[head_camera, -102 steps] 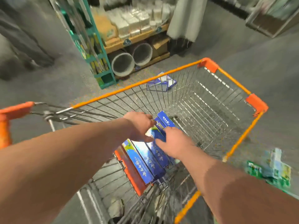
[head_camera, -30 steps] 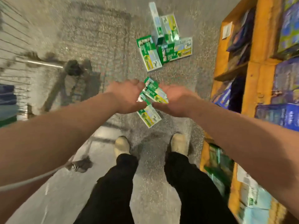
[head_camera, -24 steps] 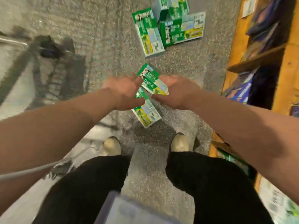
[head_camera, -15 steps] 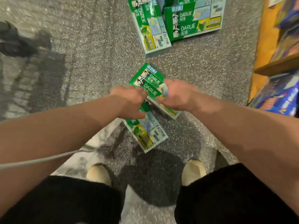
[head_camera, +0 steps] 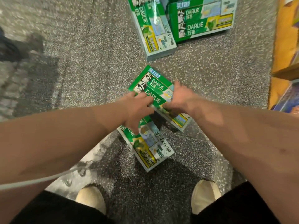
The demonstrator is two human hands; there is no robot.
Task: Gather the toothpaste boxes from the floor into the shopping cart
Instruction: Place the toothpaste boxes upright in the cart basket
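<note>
While both bare forearms are stretched down over the speckled grey floor (head_camera: 90,65), the upper toothpaste box (head_camera: 153,85), green and printed DARLIE, is held between the two hands near the middle of the floor. The grip of the left hand (head_camera: 137,109) is closed on the box's near left edge, with the fingers bent over onto the printed face. The grip of the right hand (head_camera: 179,97) is wrapped round the opposite long edge, and one digit is seen sticking up past the box's far side. The box is turned at an angle; whether its near right end touches the floor cannot be told. Beneath it, and partly covered by the left hand, the lower toothpaste box (head_camera: 150,147) is laid flat on the floor, its far end overlapped by the upper one. Toward the far edge of the floor a third toothpaste box (head_camera: 152,31) and a fourth toothpaste box (head_camera: 202,21) are seen lying flat, just beside each other and well apart from the held one. Along the right edge of the floor an orange wooden shelf (head_camera: 286,46) is set. At the near edge two pale shoes (head_camera: 90,197) are planted to either side of the lower box, below black trousers (head_camera: 234,207). A white cable (head_camera: 37,181) is strung under the left forearm.
</note>
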